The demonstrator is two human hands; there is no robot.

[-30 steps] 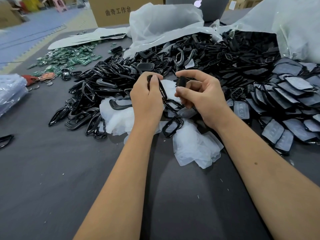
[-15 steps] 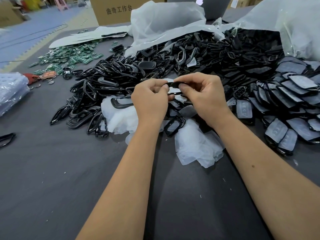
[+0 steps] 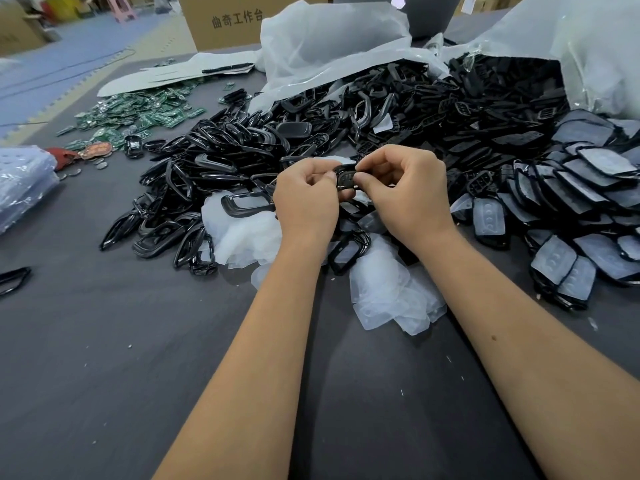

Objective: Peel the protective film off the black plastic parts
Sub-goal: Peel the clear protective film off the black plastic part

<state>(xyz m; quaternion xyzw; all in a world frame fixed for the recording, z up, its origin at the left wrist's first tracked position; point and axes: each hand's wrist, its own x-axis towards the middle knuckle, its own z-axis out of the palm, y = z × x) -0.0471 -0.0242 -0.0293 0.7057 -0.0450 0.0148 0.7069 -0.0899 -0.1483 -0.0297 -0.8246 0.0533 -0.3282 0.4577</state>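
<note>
A small black plastic part (image 3: 345, 177) is held between both hands above the table. My left hand (image 3: 306, 199) grips its left end with curled fingers. My right hand (image 3: 407, 192) pinches its right end between thumb and forefinger. Whether film is on the part I cannot tell. Peeled clear film pieces (image 3: 391, 296) lie in a heap below the hands. A big pile of black frame parts (image 3: 214, 174) spreads to the left. Film-covered black parts (image 3: 581, 202) are stacked at the right.
Green circuit boards (image 3: 138, 114) lie at the back left. White plastic bags (image 3: 329, 46) spill black parts at the back. A clear bag (image 3: 24, 181) sits at the left edge. The dark grey table (image 3: 104, 358) stretches toward me. A cardboard box (image 3: 225, 19) stands behind.
One second ago the hands were apart, the left holding a black frame part upright. They have come together and now both hold one small black part between them.
</note>
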